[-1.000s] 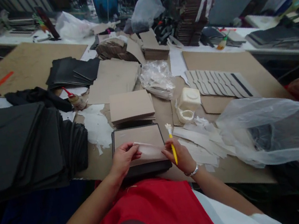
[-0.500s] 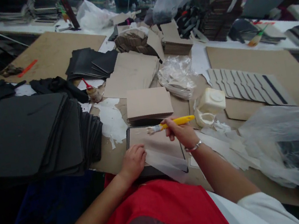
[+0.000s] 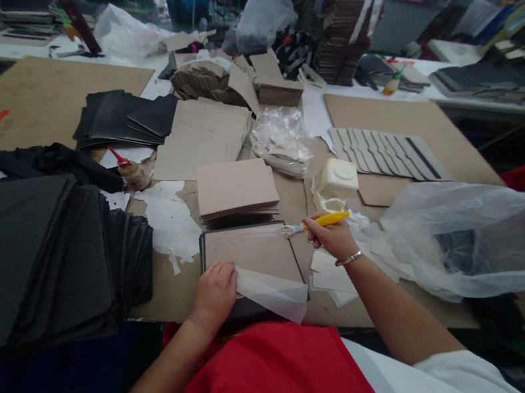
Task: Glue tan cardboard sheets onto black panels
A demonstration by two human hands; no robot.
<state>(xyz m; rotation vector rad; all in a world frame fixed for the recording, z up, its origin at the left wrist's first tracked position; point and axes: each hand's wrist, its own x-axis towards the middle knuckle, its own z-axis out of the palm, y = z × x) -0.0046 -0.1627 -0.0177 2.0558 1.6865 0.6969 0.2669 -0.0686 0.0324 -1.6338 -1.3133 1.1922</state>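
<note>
My right hand (image 3: 329, 239) is closed around the yellow handle of a paintbrush (image 3: 333, 218). The bristles point left, at the upper right edge of a tan board (image 3: 254, 247) with dark borders. A faint wet streak runs along the board's upper part. My left hand (image 3: 215, 294) is at the board's lower left, its bent fingers closed at the corner of a translucent sheet (image 3: 276, 291). That sheet lies slantwise over the lower part of the board. Just beyond the board sits a stack of tan cards (image 3: 235, 188).
Left of me is a tall pile of black boards (image 3: 10, 261). A red-tipped glue bottle (image 3: 132, 170) stands behind torn white paper (image 3: 170, 219). To the right are a cream plastic container (image 3: 337, 178), grey strips (image 3: 387, 154) and a large clear plastic bag (image 3: 492, 230).
My right hand has carried the brush rightward across the board to its right edge. My left hand stays at the sheet's corner. The whole view has shifted, with the scene moving left.
</note>
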